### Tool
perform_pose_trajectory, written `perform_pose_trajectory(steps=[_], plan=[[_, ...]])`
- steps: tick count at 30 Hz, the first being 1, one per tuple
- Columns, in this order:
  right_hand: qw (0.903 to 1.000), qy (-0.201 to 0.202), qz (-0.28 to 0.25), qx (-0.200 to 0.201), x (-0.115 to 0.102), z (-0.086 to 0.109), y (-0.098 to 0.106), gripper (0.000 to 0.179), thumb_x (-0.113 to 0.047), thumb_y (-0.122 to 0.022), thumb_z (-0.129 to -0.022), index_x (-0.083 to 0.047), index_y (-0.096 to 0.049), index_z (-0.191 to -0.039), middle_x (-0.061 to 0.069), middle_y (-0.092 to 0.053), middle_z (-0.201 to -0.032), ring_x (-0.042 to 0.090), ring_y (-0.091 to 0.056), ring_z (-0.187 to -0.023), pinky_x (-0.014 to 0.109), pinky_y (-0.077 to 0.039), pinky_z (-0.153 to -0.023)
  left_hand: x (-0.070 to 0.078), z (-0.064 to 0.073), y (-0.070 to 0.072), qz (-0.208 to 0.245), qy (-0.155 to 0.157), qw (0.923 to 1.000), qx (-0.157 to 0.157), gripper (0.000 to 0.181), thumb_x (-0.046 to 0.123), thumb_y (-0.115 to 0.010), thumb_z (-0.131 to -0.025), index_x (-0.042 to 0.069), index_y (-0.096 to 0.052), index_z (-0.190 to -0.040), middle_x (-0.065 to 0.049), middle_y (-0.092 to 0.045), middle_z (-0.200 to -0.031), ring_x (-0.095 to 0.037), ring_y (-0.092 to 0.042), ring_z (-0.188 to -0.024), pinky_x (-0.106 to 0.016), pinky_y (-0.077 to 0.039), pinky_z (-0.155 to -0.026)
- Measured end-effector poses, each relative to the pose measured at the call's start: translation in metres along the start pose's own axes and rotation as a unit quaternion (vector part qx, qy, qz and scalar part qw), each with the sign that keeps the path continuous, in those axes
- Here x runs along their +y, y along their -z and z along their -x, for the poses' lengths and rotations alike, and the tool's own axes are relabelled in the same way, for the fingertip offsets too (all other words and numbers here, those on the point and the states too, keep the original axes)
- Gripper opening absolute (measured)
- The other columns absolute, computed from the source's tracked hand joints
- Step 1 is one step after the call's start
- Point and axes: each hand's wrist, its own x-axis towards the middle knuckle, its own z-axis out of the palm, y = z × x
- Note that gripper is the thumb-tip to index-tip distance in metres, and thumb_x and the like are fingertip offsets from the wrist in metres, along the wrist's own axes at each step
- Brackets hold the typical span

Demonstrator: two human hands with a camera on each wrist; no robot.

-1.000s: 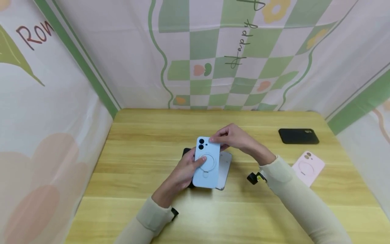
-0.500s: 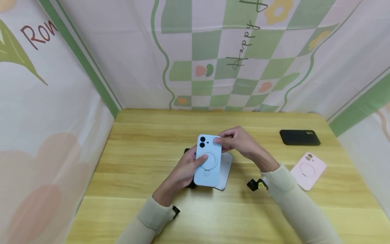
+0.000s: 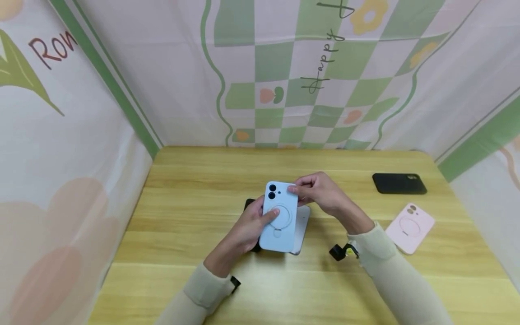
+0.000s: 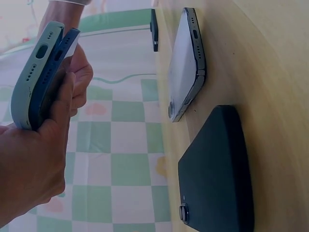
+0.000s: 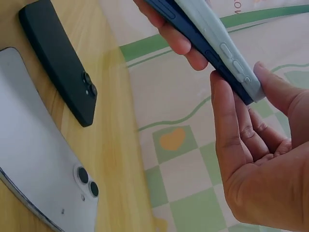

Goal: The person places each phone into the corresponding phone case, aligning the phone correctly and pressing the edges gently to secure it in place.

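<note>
A light blue phone case with a ring on its back is held up above the table, camera end away from me. A dark blue phone lies against its inner side, with a narrow gap at the bottom edge in the left wrist view. My left hand grips both along the left side, thumb on the ring and fingers beneath. My right hand pinches the top right corner, thumb on the case and fingertips under the phone. Below them lie a white phone and a black phone or case.
On the right of the wooden table lie a pink phone case and, farther back, a black case. Patterned cloth hangs behind the table and at both sides.
My right thumb has slid slightly right, toward the case's outer corner. Both hands have shifted a little to the right with the case and phone, still gripping them.
</note>
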Motion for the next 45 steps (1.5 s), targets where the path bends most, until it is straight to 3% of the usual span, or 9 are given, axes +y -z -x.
perform_pose_trajectory(steps=[12,23,30,39,45], plan=[[0.9994,0.012,-0.031,0.006,0.004,0.004,-0.004,0.013,-0.006,-0.068,-0.103,0.003,-0.074,-0.096,0.006,-0.077,-0.084,0.017,-0.073,-0.072,0.032,-0.066,-0.069,0.000,0.002,-0.001,0.008,-0.003,0.9999,-0.010,0.047,0.004,-0.052,-0.110,0.002,-0.043,-0.156,-0.022,-0.066,-0.136,-0.035,-0.068,-0.122,-0.048,-0.059,-0.102],[0.9997,0.021,-0.013,0.001,0.003,0.009,-0.003,0.019,-0.007,-0.068,-0.103,0.011,-0.072,-0.103,0.006,-0.077,-0.085,0.018,-0.074,-0.075,0.033,-0.066,-0.070,0.002,0.003,-0.001,0.006,0.016,0.9995,-0.026,0.046,0.009,-0.050,-0.112,0.004,-0.042,-0.157,-0.019,-0.066,-0.138,-0.032,-0.067,-0.124,-0.045,-0.058,-0.104],[0.9992,0.039,0.007,0.005,0.000,0.011,-0.002,0.022,-0.009,-0.069,-0.103,0.013,-0.072,-0.103,0.008,-0.078,-0.087,0.019,-0.075,-0.077,0.039,-0.067,-0.073,0.006,0.003,0.004,-0.029,0.009,0.9988,-0.037,0.044,0.013,-0.052,-0.112,0.004,-0.047,-0.155,-0.018,-0.068,-0.135,-0.029,-0.068,-0.122,-0.045,-0.059,-0.104],[0.9986,0.047,0.024,0.009,-0.003,0.011,-0.003,0.019,-0.009,-0.070,-0.103,0.009,-0.074,-0.102,0.010,-0.078,-0.088,0.021,-0.075,-0.076,0.044,-0.067,-0.074,0.006,0.001,0.009,-0.080,-0.010,0.9967,0.001,0.033,0.009,-0.064,-0.107,-0.004,-0.063,-0.137,-0.020,-0.076,-0.122,-0.031,-0.075,-0.112,-0.041,-0.062,-0.096],[0.9974,0.038,0.032,0.053,-0.002,0.013,-0.009,0.022,-0.015,-0.073,-0.102,0.006,-0.075,-0.107,0.011,-0.079,-0.092,0.022,-0.075,-0.080,0.040,-0.067,-0.078,0.006,0.002,0.007,-0.095,-0.040,0.9937,0.045,0.030,0.008,-0.069,-0.104,-0.006,-0.068,-0.130,-0.022,-0.077,-0.114,-0.032,-0.078,-0.102,-0.041,-0.065,-0.087]])
